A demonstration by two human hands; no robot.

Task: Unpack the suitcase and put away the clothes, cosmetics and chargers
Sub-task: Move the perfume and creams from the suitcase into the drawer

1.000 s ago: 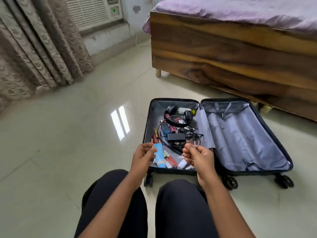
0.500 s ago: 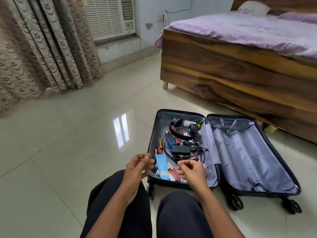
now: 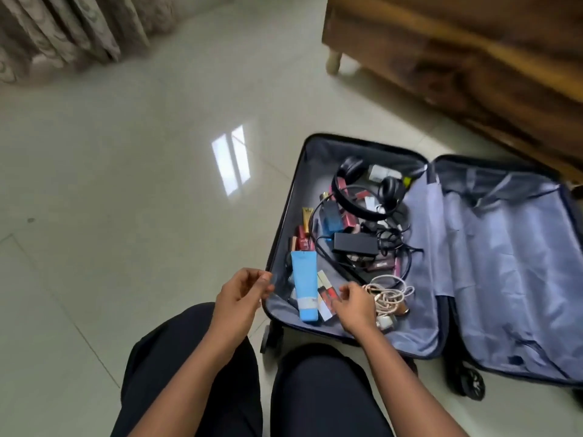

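a: suitcase (image 3: 441, 247) is lying open flat on the pale tiled floor (image 3: 126, 216), just beside the wooden bed frame (image 3: 457, 74). only the head view is showing it. its left half is holding the small things; the right half is showing bare grey lining.

b: what are the hands doing?

a: the left hand (image 3: 241, 294) is hovering at the near left corner of the case, fingers curled loosely with the fingertips coming close to the thumb. whether it is pinching anything i cannot tell; there is blur at the fingertips.

b: and the right hand?

a: the right hand (image 3: 355, 302) is hanging over the near edge of the left half, fingers bent inward and a little apart, right next to the coiled white cable (image 3: 389, 293). whether it is touching or gripping the cable i cannot tell.

b: what is lying between the hands?

a: a blue tube (image 3: 304, 283) is lying lengthwise, with small red cosmetics (image 3: 325, 294) just beside it. further back a black charger brick (image 3: 356, 243) is sitting among tangled black cords, and black headphones (image 3: 366, 190) are resting near the far wall. the person's knees in dark trousers (image 3: 220, 373) are filling the bottom of the view.
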